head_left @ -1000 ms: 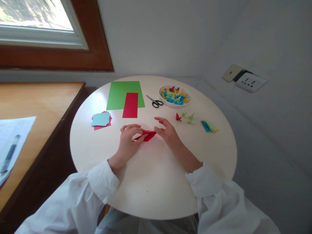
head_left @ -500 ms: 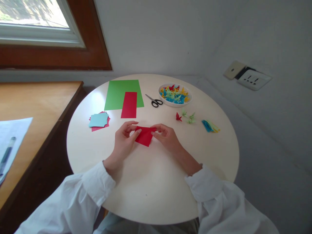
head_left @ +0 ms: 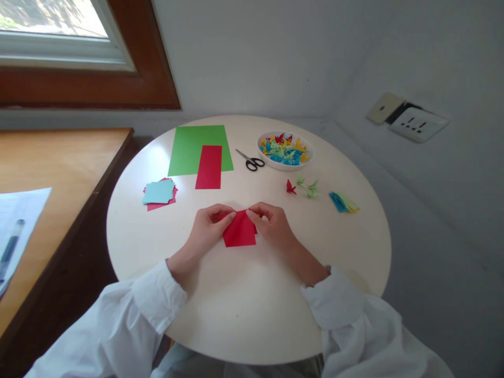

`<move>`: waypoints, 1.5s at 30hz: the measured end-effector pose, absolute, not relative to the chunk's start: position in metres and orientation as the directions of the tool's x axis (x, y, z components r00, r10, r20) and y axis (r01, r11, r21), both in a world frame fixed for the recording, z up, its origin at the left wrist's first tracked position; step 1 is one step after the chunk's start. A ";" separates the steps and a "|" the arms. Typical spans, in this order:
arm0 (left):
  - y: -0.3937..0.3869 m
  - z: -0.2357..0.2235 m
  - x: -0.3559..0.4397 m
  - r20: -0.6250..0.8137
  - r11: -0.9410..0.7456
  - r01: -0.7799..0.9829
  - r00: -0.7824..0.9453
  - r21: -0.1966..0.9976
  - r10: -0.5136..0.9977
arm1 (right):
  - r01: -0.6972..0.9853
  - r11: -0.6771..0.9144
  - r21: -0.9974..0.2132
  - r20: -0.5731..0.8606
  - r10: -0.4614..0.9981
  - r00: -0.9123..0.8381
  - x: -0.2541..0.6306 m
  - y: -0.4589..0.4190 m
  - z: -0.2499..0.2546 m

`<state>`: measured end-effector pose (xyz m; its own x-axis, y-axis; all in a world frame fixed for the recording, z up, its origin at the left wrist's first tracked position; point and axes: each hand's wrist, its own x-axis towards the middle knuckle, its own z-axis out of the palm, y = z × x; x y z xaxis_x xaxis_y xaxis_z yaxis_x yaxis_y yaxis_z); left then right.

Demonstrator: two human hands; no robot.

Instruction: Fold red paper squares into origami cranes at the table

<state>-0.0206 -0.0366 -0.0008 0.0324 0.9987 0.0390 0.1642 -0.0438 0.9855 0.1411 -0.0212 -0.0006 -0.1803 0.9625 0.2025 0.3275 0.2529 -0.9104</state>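
A small folded piece of red paper [head_left: 240,231] is held between my two hands above the near middle of the round white table [head_left: 244,304]. My left hand [head_left: 210,226] pinches its upper left edge, thumb on top. At the upper right edge my right hand [head_left: 271,223] pinches it the same way. Both hands' fingers behind the paper are partly hidden. Beyond it lies a red paper rectangle [head_left: 209,168], overlapping a large green sheet [head_left: 189,152]. Left of my left hand sits a stack of small light blue and red paper squares [head_left: 159,192].
Black-handled scissors [head_left: 251,161] lie beside a white dish [head_left: 285,166] full of colourful folded paper pieces. One red folded piece [head_left: 290,187] and several pale green ones [head_left: 311,190] rest nearer me. Paper strips [head_left: 343,202] lie at right. A wooden desk [head_left: 59,157] stands left.
The red paper has turned and now hangs with its lower edge nearly level. My hands have come closer together along its top edge. The view has shifted slightly.
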 end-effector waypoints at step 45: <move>-0.038 0.007 -0.024 -0.052 0.032 0.248 0.074 0.968 0.996 | 0.256 0.151 -0.955 0.158 0.987 0.007 0.161 -0.014 0.004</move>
